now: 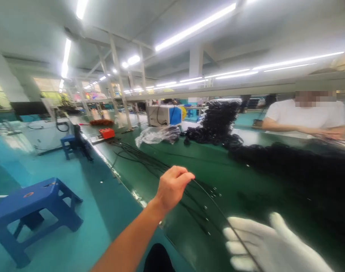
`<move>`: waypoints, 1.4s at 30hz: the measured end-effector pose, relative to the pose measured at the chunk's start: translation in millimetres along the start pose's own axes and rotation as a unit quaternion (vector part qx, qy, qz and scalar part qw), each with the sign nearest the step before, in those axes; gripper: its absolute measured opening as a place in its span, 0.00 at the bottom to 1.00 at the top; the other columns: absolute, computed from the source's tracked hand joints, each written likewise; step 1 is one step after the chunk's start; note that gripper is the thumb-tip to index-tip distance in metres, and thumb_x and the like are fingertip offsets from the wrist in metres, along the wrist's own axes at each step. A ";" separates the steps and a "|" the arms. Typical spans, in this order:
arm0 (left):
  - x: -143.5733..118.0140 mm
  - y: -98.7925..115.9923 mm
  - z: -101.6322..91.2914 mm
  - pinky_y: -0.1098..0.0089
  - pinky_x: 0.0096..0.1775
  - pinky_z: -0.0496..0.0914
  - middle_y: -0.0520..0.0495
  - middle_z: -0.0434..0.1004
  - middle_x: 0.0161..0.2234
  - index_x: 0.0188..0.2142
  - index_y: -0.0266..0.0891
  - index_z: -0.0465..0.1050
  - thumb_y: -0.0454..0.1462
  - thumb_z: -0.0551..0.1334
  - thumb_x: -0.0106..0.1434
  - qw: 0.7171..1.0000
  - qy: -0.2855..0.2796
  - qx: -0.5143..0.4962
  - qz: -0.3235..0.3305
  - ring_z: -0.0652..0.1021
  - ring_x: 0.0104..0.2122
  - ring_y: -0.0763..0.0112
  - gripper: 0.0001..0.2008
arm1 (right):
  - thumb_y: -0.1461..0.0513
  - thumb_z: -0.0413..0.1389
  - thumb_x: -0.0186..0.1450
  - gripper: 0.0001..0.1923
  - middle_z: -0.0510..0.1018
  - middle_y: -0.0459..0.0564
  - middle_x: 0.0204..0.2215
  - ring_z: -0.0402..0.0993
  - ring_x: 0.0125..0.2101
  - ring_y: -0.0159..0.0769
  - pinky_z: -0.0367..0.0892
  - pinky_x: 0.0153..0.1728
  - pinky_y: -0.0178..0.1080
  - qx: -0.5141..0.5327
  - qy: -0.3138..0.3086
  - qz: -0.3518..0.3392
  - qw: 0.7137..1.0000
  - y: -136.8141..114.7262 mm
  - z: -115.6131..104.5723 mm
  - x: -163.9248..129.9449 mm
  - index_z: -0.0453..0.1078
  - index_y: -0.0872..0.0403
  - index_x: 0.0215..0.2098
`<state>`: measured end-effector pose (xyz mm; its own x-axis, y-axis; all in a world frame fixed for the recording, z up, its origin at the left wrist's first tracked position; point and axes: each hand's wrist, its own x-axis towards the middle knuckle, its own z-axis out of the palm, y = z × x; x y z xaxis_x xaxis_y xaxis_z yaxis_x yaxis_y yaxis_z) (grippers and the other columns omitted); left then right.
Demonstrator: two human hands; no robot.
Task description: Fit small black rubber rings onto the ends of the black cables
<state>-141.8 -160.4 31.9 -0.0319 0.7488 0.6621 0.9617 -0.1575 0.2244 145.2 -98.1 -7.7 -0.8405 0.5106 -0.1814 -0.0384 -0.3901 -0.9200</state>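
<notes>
My bare left hand (174, 186) is closed in a pinch on a thin black cable (210, 197) above the green-topped table. From its fingertips the cable slopes down to the right, across the fingers of my right hand (256, 238). That hand wears a white glove, palm up, its fingers stretched out and the thumb apart. Underneath my left hand, a bundle of black cables (144, 156) lies lengthwise on the table, with small shiny ends near its right side.
Coiled black cables (271, 160) are heaped at the right, with a tall stack (218, 119) behind. A clear plastic bag (158, 135), a red box (106, 133) and a white-and-blue machine (163, 114) stand farther back. Across the table sits a person (305, 117). A blue stool (38, 206) stands left.
</notes>
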 end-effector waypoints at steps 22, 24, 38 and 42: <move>51.7 75.9 45.9 0.65 0.55 0.54 0.52 0.74 0.31 0.32 0.46 0.76 0.37 0.55 0.64 0.894 -0.378 -0.178 0.162 0.71 0.39 0.69 0.10 | 0.56 0.53 0.60 0.21 0.78 0.63 0.34 0.78 0.35 0.51 0.71 0.31 0.51 0.267 -0.256 0.093 0.925 41.4 13.9 28.2 0.66 0.66 0.44; 47.8 76.2 56.1 0.67 0.53 0.57 0.51 0.75 0.34 0.34 0.46 0.76 0.37 0.54 0.65 0.894 -0.376 -0.197 0.146 0.72 0.40 0.69 0.12 | 0.55 0.54 0.60 0.21 0.79 0.63 0.33 0.78 0.34 0.52 0.71 0.31 0.53 0.266 -0.250 0.081 0.927 38.5 10.4 24.7 0.66 0.65 0.43; -70.5 89.0 53.9 0.69 0.26 0.61 0.50 0.72 0.25 0.28 0.45 0.69 0.37 0.51 0.64 0.935 -0.294 0.004 0.201 0.71 0.23 0.69 0.11 | 0.59 0.42 0.70 0.14 0.77 0.47 0.39 0.75 0.37 0.33 0.63 0.51 0.51 0.321 0.060 -0.174 0.929 -20.4 -41.1 4.6 0.67 0.53 0.46; -52.6 102.1 31.9 0.68 0.22 0.58 0.51 0.70 0.20 0.25 0.44 0.69 0.37 0.51 0.64 0.934 -0.224 -0.026 0.276 0.68 0.19 0.71 0.12 | 0.60 0.50 0.67 0.14 0.78 0.55 0.39 0.76 0.39 0.41 0.60 0.52 0.57 0.291 0.027 -0.119 0.949 -3.2 -32.1 15.1 0.67 0.60 0.47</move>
<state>-33.2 -195.3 -2.9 0.5938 0.7361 0.3249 0.7825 -0.6223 -0.0205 150.1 -64.5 -18.6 -0.7430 0.6689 -0.0246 -0.5285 -0.6088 -0.5917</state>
